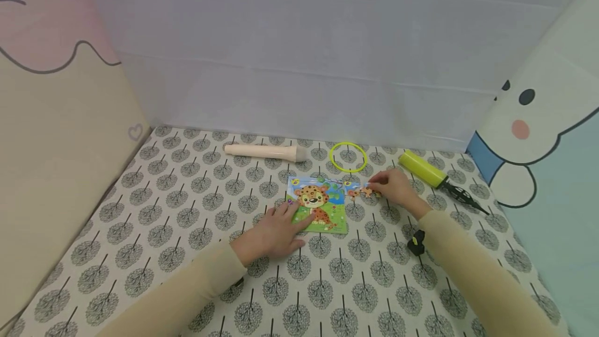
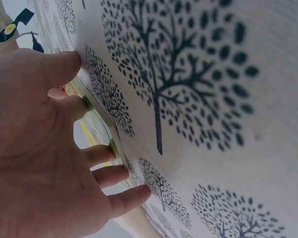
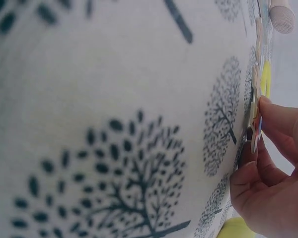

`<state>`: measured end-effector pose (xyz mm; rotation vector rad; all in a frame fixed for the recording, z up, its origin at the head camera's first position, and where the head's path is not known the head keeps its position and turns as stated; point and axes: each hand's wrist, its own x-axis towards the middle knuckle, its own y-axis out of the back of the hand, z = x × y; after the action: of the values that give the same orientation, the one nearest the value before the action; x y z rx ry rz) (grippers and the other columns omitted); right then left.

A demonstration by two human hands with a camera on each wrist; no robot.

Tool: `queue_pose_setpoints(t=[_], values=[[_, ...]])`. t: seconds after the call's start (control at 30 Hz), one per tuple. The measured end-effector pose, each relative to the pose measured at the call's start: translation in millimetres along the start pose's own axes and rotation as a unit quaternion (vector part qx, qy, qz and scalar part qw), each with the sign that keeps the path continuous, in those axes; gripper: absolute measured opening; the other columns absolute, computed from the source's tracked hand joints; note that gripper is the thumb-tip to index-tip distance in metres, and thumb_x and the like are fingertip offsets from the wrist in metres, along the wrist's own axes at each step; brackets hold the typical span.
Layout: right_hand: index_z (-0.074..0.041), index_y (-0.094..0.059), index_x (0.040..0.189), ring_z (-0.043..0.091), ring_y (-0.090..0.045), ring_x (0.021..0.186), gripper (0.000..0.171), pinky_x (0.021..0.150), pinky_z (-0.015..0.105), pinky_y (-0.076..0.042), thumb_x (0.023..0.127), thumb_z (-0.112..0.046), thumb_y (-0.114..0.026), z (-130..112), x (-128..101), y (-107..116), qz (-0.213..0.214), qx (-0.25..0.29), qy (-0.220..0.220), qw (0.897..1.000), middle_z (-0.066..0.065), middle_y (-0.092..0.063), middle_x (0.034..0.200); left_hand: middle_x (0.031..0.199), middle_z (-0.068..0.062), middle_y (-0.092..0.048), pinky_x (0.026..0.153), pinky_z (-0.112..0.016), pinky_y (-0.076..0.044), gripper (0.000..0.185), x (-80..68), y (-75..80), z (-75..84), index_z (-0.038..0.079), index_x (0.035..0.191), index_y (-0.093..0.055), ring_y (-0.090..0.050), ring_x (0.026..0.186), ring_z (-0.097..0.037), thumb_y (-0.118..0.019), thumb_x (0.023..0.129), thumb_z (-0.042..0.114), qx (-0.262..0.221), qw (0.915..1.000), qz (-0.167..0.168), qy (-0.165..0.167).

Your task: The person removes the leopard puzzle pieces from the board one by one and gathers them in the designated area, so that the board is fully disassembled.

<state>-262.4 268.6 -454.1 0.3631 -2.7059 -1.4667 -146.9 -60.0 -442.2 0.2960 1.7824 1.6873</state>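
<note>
A leopard picture puzzle lies flat on the tree-patterned cloth. My left hand rests on its left side with the fingers spread, and in the left wrist view the fingertips lie along the board's edge. Just right of the board, a short row of joined puzzle pieces extends toward my right hand. The thumb and fingers of that hand pinch a puzzle piece at the row's right end, seen edge-on in the right wrist view. Part of that piece is hidden by the fingers.
A pale pink microphone lies behind the puzzle to the left. A yellow ring is behind the pieces. Beyond my right hand lies a yellow cylinder with a black openwork end. Fabric walls stand at the back and sides.
</note>
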Motion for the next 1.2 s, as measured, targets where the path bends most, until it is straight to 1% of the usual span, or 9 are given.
queue_pose_setpoints(t=[0.37, 0.57, 0.7, 0.73, 0.83, 0.93, 0.97, 1.07, 1.2], values=[[-0.007, -0.074, 0.095, 0.023, -0.062, 0.082, 0.016, 0.069, 0.039, -0.053, 0.089, -0.022, -0.07, 0.9, 2.3, -3.6, 0.012, -0.005, 0.004, 1.0, 0.005, -0.069, 0.09, 0.157, -0.017, -0.01, 0.107, -0.057, -0.023, 0.065, -2.0, -0.5, -0.6, 0.033, 0.154, -0.011, -0.014, 0.14, -0.037, -0.037, 0.098, 0.054, 0.003, 1.0, 0.005, -0.005], [-0.007, -0.072, 0.096, 0.021, -0.062, 0.079, 0.016, 0.063, 0.035, -0.052, 0.089, -0.022, -0.069, -2.6, 3.6, -4.7, 0.016, 0.004, 0.014, 1.0, 0.004, -0.068, 0.089, 0.157, -0.016, -0.011, 0.107, -0.057, -0.024, 0.065, -2.3, -0.6, -1.0, 0.033, 0.154, -0.013, -0.016, 0.14, -0.037, -0.037, 0.097, 0.055, 0.002, 1.0, 0.007, -0.005], [-0.006, -0.072, 0.097, 0.018, -0.06, 0.071, 0.017, 0.059, 0.037, -0.051, 0.089, -0.021, -0.069, -17.6, 5.9, -7.7, 0.011, 0.013, 0.041, 0.999, 0.003, -0.067, 0.086, 0.157, -0.016, -0.011, 0.107, -0.057, -0.023, 0.065, -2.7, 0.5, -1.3, 0.034, 0.154, -0.013, -0.015, 0.14, -0.037, -0.038, 0.097, 0.055, -0.001, 1.0, 0.005, -0.002], [-0.006, -0.072, 0.097, 0.018, -0.059, 0.068, 0.017, 0.063, 0.04, -0.05, 0.089, -0.02, -0.069, -22.8, 6.7, -9.1, 0.007, 0.01, 0.053, 0.999, 0.003, -0.067, 0.084, 0.157, -0.016, -0.011, 0.107, -0.057, -0.023, 0.065, -2.8, 0.8, -1.5, 0.034, 0.154, -0.012, -0.015, 0.14, -0.037, -0.038, 0.097, 0.055, -0.003, 1.0, 0.005, -0.002], [-0.006, -0.072, 0.1, 0.014, -0.057, 0.063, 0.018, 0.064, 0.043, -0.049, 0.089, -0.02, -0.069, -38.5, 9.5, -15.1, -0.016, 0.004, 0.085, 0.996, 0.0, -0.067, 0.081, 0.157, -0.016, -0.011, 0.107, -0.058, -0.023, 0.066, -2.6, 1.7, -2.3, 0.034, 0.154, -0.013, -0.015, 0.14, -0.037, -0.04, 0.097, 0.054, -0.01, 0.9999, 0.007, -0.005], [-0.006, -0.072, 0.104, 0.011, -0.057, 0.06, 0.02, 0.064, 0.039, -0.049, 0.089, -0.02, -0.069, -51.5, 13.6, -22.8, -0.042, -0.007, 0.115, 0.993, -0.001, -0.066, 0.078, 0.156, -0.015, -0.012, 0.107, -0.059, -0.023, 0.067, -1.5, 2.7, -4.0, 0.034, 0.153, -0.014, -0.016, 0.14, -0.037, -0.042, 0.096, 0.055, -0.014, 0.9998, 0.012, -0.01], [-0.006, -0.072, 0.105, 0.011, -0.056, 0.061, 0.021, 0.059, 0.035, -0.049, 0.089, -0.019, -0.07, -55.7, 15.0, -25.5, -0.049, -0.008, 0.12, 0.992, -0.002, -0.065, 0.078, 0.156, -0.015, -0.013, 0.106, -0.059, -0.024, 0.067, -0.8, 2.7, -4.7, 0.034, 0.153, -0.015, -0.016, 0.14, -0.037, -0.043, 0.096, 0.055, -0.015, 0.9997, 0.013, -0.012], [-0.006, -0.072, 0.106, 0.011, -0.051, 0.059, 0.023, 0.056, 0.03, -0.044, 0.087, -0.018, -0.072, -66.2, 18.9, -32.8, -0.06, -0.024, 0.142, 0.988, -0.002, -0.062, 0.075, 0.156, -0.015, -0.015, 0.105, -0.06, -0.026, 0.068, 1.0, 3.3, -6.4, 0.035, 0.153, -0.017, -0.017, 0.139, -0.037, -0.045, 0.094, 0.056, -0.013, 0.9997, 0.014, -0.018], [-0.005, -0.072, 0.108, 0.012, -0.045, 0.057, 0.023, 0.054, 0.029, -0.041, 0.087, -0.014, -0.071, -76.0, 22.6, -39.6, -0.068, -0.044, 0.171, 0.982, -0.001, -0.058, 0.072, 0.155, -0.015, -0.019, 0.103, -0.061, -0.029, 0.07, 2.2, 4.1, -7.1, 0.035, 0.153, -0.019, -0.02, 0.138, -0.038, -0.048, 0.093, 0.056, -0.009, 0.9997, 0.014, -0.02]])
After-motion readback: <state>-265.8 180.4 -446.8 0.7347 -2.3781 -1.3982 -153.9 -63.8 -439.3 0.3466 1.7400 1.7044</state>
